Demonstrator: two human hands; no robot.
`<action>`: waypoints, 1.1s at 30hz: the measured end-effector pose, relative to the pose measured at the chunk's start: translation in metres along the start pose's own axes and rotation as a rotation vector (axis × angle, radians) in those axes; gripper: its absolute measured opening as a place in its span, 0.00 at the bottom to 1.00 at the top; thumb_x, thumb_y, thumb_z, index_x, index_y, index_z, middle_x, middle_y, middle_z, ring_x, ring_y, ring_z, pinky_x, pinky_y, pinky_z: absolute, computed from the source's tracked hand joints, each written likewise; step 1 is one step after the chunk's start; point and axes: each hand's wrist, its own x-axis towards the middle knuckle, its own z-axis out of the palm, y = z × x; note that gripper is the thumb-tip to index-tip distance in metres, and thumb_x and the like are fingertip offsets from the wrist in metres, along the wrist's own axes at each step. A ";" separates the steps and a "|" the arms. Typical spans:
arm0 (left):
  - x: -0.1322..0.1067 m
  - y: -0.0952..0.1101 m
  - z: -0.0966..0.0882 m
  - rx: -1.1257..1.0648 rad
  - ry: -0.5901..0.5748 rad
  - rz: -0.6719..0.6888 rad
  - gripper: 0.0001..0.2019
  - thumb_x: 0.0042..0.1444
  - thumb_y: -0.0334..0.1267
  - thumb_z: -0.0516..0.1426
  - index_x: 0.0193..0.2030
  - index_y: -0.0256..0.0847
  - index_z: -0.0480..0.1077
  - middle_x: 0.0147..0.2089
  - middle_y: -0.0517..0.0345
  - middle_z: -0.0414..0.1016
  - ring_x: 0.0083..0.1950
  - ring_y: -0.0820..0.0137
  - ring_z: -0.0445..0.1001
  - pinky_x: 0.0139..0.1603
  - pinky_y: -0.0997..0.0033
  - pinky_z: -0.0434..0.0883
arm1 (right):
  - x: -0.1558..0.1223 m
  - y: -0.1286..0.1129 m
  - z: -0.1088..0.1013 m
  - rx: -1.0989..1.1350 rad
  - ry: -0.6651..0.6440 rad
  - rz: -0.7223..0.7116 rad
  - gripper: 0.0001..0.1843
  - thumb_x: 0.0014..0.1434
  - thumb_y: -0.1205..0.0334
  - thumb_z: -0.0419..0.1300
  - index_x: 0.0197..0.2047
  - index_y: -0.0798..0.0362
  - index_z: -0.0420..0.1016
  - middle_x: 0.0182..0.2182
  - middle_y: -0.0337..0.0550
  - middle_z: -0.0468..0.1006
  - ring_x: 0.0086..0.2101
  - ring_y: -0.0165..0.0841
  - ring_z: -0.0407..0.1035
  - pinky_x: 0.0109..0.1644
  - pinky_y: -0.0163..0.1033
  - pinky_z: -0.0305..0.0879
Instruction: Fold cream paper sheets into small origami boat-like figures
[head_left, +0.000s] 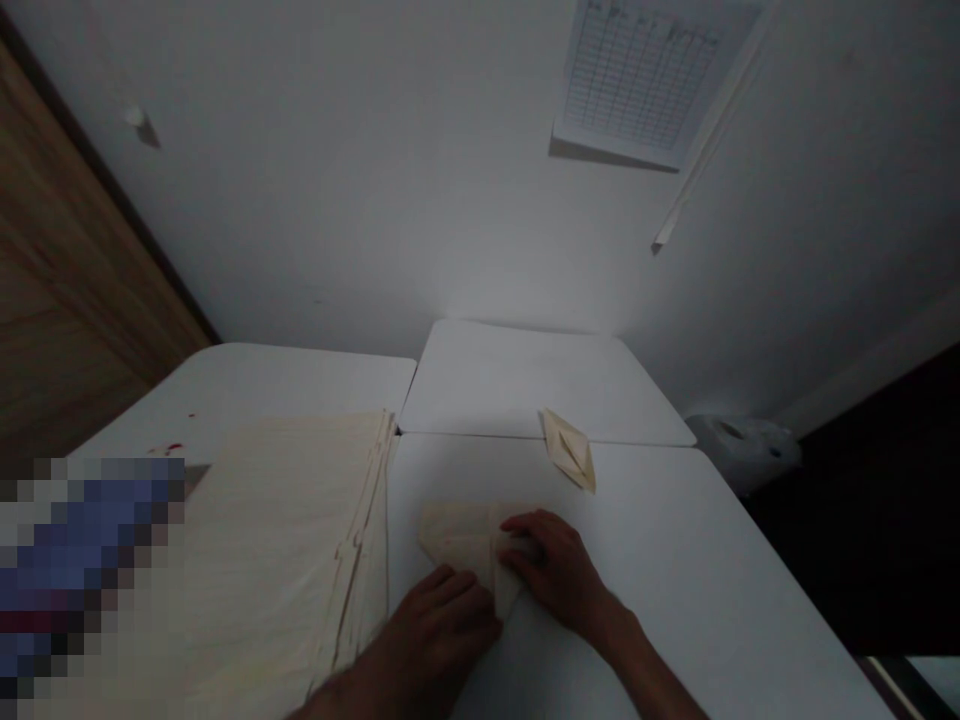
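- Fingers (529, 548) of my right hand (559, 575) lie spread over the folded cream paper (457, 535), pressing down; I can't tell whether they pinch it.
- My left hand (442, 625) curls against the paper's lower edge, grip unclear.
- Paper sits on the white table (660, 580), low in my view, around six o'clock.
- Smaller folded paper (570, 450) lies at its one o'clock.
- Stack of cream sheets (285, 570) sits just beside it at nine o'clock.
- Pixelated blue patch (75, 570) beyond, too blurred to tell.

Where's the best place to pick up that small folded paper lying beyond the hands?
Probably pinch the folded paper by its lower pointed tip, coming from the right: the narrow point fits easily between fingers, and that side lies away from the left hand and the paper stack.
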 end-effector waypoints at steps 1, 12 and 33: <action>0.000 0.000 0.000 0.000 0.003 0.012 0.09 0.57 0.24 0.49 0.33 0.40 0.66 0.34 0.56 0.70 0.35 0.67 0.67 0.36 0.66 0.65 | 0.000 0.000 0.000 -0.006 0.003 0.000 0.13 0.54 0.67 0.64 0.45 0.48 0.72 0.37 0.41 0.77 0.40 0.35 0.70 0.48 0.42 0.64; 0.000 0.002 -0.001 -0.052 -0.010 -0.027 0.06 0.54 0.28 0.51 0.32 0.41 0.67 0.34 0.55 0.71 0.34 0.66 0.68 0.35 0.67 0.68 | 0.001 -0.001 0.006 -0.039 0.036 0.020 0.14 0.54 0.67 0.64 0.45 0.49 0.72 0.37 0.42 0.77 0.39 0.36 0.70 0.46 0.42 0.65; -0.003 -0.003 0.015 -0.014 0.068 -0.161 0.06 0.59 0.28 0.52 0.36 0.40 0.69 0.48 0.50 0.72 0.45 0.61 0.72 0.43 0.59 0.75 | 0.007 -0.009 0.008 -0.045 0.083 0.014 0.15 0.53 0.70 0.64 0.45 0.50 0.72 0.35 0.42 0.76 0.40 0.38 0.68 0.47 0.44 0.63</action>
